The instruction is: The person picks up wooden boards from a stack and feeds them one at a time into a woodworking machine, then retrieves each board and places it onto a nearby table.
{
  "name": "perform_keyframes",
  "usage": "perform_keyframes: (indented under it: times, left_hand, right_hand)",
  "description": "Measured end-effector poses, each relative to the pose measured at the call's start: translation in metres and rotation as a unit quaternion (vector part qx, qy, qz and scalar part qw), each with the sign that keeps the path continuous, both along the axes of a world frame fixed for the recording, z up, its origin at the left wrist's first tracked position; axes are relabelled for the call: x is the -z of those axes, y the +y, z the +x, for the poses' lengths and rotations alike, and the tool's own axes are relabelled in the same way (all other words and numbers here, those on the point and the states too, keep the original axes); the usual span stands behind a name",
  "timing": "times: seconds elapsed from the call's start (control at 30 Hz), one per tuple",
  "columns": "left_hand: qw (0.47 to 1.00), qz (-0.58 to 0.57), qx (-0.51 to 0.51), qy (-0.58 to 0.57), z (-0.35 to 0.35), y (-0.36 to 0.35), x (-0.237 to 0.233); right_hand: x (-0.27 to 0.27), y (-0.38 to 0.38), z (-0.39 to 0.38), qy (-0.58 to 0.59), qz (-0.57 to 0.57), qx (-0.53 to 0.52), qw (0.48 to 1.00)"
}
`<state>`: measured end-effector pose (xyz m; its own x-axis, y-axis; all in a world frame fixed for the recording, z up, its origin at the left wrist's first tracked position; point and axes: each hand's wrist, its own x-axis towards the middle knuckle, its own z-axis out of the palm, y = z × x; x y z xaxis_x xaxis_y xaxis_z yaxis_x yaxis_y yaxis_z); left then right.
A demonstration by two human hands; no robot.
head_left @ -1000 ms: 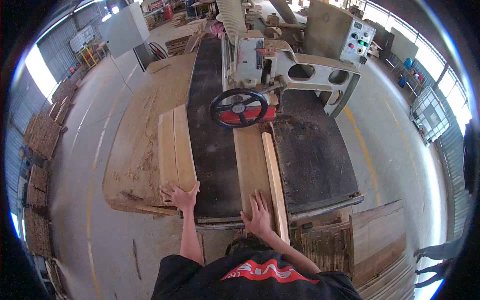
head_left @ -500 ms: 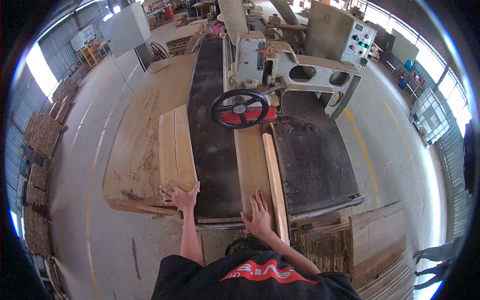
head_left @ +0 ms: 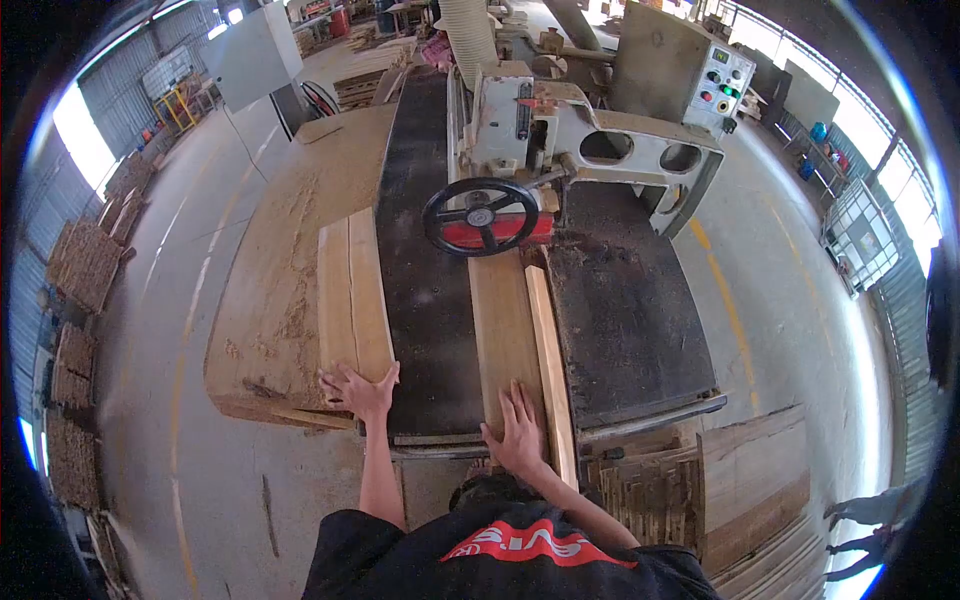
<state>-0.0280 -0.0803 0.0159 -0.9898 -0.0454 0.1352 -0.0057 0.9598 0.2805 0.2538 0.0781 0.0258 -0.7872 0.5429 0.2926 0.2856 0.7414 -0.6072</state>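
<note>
My right hand (head_left: 518, 432) lies flat, fingers spread, on the near end of a wide wooden board (head_left: 503, 325) that runs along the dark machine bed (head_left: 425, 290) towards the saw head (head_left: 520, 120). A narrow strip (head_left: 550, 360) stands on edge along the board's right side. My left hand (head_left: 360, 392) rests with fingers apart on the near end of two planks (head_left: 352, 295) lying side by side on the dusty wooden side table (head_left: 280, 250). A black handwheel (head_left: 479, 216) sits over the board's far end.
A control panel (head_left: 722, 85) stands behind the machine at the right. Stacked boards (head_left: 745, 490) lie on the floor at my right, and timber piles (head_left: 85, 265) line the left wall. Another person's legs (head_left: 865, 520) show at the far right edge.
</note>
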Motion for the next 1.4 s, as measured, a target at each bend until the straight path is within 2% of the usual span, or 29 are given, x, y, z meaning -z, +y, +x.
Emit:
perform_keyframes:
  times: [0.53, 0.63, 0.9, 0.97, 1.17, 1.4]
  left_hand:
    - [1.0, -0.021, -0.003, 0.01, 0.001, 0.001, 0.0]
    - [0.999, 0.014, 0.011, 0.035, 0.0, -0.001, 0.005]
    - [1.0, -0.02, -0.006, 0.002, 0.005, 0.002, -0.008]
    - [1.0, -0.002, -0.01, 0.016, 0.002, 0.0, 0.001]
    - [1.0, 0.0, -0.011, -0.021, 0.008, 0.007, -0.016]
    - [1.0, -0.008, -0.008, -0.001, 0.004, 0.005, -0.003]
  right_hand:
    - [0.0, 0.0, -0.001, 0.003, -0.006, 0.003, 1.0]
    - [-0.003, -0.001, -0.001, 0.015, -0.009, 0.006, 1.0]
    - [0.005, 0.0, 0.001, 0.012, -0.029, 0.008, 0.999]
    - [0.003, -0.001, 0.001, 0.005, -0.037, 0.011, 0.999]
    - [0.007, 0.0, 0.003, 0.008, -0.034, 0.009, 0.999]
    - [0.007, -0.001, 0.004, 0.004, -0.031, 0.012, 0.999]
